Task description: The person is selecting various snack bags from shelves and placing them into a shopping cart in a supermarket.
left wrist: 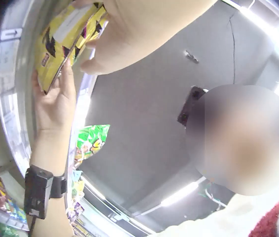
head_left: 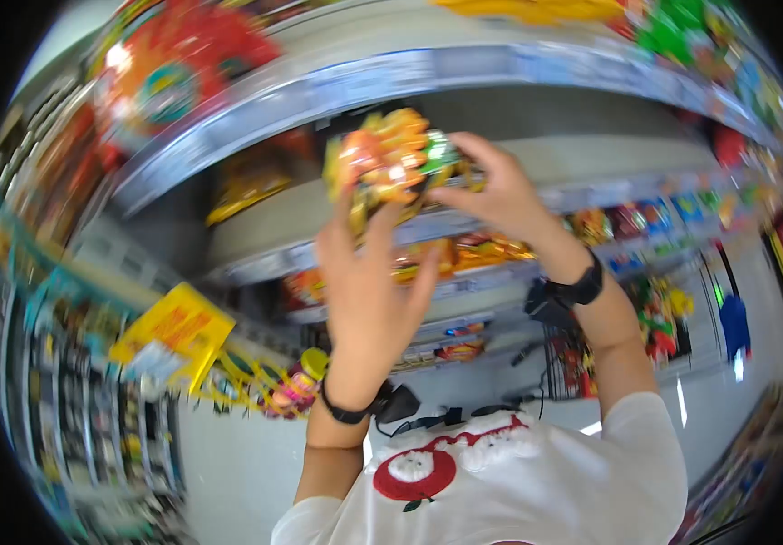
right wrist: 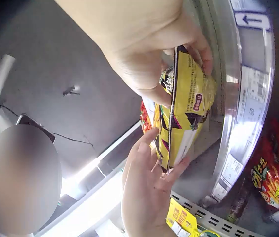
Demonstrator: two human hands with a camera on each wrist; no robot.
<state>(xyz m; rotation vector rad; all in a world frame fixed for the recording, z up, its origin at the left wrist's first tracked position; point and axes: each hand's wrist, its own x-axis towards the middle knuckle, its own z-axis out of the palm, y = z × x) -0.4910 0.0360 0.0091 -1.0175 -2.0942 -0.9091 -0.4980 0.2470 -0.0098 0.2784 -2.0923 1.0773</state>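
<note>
Just below the upper shelf rail (head_left: 337,86), raised in front of the person: one bundle of snack packets (head_left: 396,163), glossy yellow and orange, seemingly two or three together, though blur leaves the count uncertain. Right hand (head_left: 500,195): at the bundle's right edge, thumb and curled fingers pinching the packets at one end, a hold that likely stops the slippery bags from fanning apart. Left hand (head_left: 369,291): under the bundle, fingers straight and spread against its lower face, pressing rather than clasping; it appears to bear the weight and steady the stack level with the rail. Further stock: red packets (right wrist: 272,177) on the tier beneath the rail; a green packet (left wrist: 92,140) farther along the rail. Fittings: a yellow sign (head_left: 173,336) hanging well below the rail, to the left. Also entered: a white shirt (head_left: 518,472) with a red print, lowest in the head view.
</note>
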